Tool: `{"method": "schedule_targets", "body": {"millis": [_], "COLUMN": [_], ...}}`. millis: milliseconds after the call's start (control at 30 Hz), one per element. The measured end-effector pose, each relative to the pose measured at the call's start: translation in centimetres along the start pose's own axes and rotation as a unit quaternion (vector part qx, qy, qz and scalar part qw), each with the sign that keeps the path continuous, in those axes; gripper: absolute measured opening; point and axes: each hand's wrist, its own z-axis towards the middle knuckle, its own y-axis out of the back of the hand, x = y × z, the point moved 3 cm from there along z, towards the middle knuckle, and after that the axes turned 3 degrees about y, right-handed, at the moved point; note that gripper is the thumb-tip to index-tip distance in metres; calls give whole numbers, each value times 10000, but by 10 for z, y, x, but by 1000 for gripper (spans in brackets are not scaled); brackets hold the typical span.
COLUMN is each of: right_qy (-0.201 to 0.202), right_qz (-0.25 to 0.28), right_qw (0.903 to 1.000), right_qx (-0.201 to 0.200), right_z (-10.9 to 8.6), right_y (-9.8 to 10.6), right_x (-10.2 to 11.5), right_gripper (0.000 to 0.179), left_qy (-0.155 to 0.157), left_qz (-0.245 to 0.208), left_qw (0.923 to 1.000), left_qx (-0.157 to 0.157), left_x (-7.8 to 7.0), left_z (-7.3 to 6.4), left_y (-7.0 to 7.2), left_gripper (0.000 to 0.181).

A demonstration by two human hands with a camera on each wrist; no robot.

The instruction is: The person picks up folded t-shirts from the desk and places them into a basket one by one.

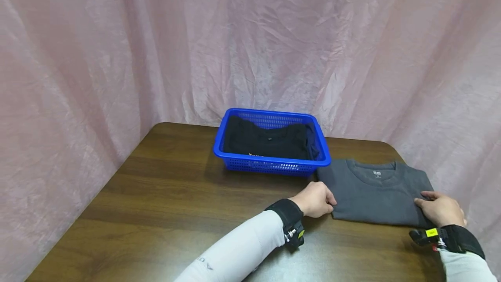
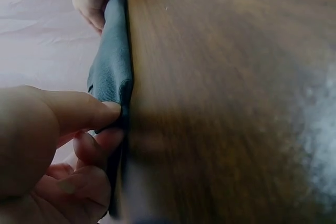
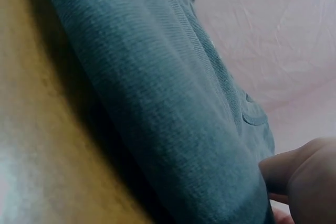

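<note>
White sleeve (image 1: 238, 247) outstretched before the blue basket (image 1: 270, 165), I pinch the basket-side edge of a gray shirt (image 1: 375, 201) with my left hand (image 1: 313, 199); my right hand (image 1: 442, 210) touches its far side, grip unclear. Folding looks finished, though the shirt lies just right of the basket, not yet alongside the black shirt (image 1: 266, 142) inside. Only the basket's raised rim appears in the way; behind it hangs a pink curtain (image 1: 250, 34).

No legible text, tiny print on gray shirt (image 1: 372, 201), black shirt (image 1: 270, 142), white sleeve (image 1: 240, 245)
</note>
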Motion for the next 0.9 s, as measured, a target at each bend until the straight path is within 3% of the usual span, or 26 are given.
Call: {"method": "schedule_targets", "body": {"millis": [467, 900], "right_qy": [219, -215], "right_qz": [-223, -83], "right_qw": [9994, 9997], "right_qx": [-119, 59], "right_z": [-18, -34], "right_y": [-1, -9], "right_x": [-3, -4], "right_gripper": [61, 60], "left_qy": [-373, -516], "left_qz": [22, 5], "left_qw": [9991, 9978], "left_qx": [218, 414], "left_x": [-4, -7], "left_z": [-16, -34], "left_y": [2, 0], "left_gripper": [17, 15]}}
